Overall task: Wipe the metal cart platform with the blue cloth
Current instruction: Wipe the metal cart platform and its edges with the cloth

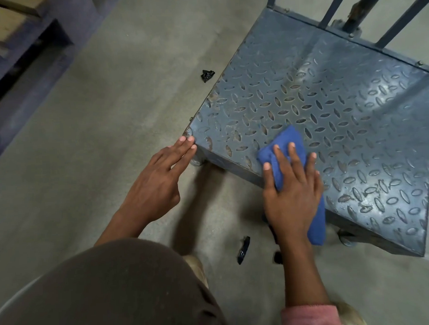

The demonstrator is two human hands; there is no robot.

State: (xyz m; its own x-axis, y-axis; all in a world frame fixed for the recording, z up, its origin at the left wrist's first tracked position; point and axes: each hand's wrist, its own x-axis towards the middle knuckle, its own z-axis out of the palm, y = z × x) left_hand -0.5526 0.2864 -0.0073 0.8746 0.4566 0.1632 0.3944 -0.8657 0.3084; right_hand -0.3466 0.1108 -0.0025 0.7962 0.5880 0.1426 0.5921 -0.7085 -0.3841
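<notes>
**A:** Closest to us was a knee in brown fabric. Just beyond it the right hand lay flat on the blue cloth, fingers spread wide and straight, pressing rather than gripping.

**B:** And that cloth sat at the near edge of the metal cart platform, with part of it hanging over the side. That was the worry: one push along the lip and it could slide off onto the floor.

**A:** The left hand?

**B:** Straight fingers, holding nothing, tips just touching the near left corner. That was light contact only. A caster showed under the near edge, so I'd judge a hard stroke could have rolled the cart away.

**A:** The surface looked rough, too.

**B:** It had raised tread all over and rusty patches towards the left corner, where the cloth could have snagged. On the far side, upright bars rose from the platform.

**A:** And the room?

**B:** The floor was bare concrete with two black scraps on it, one left of the cart and one near the right wrist. Dark shelving holding timber stood far left.
</notes>
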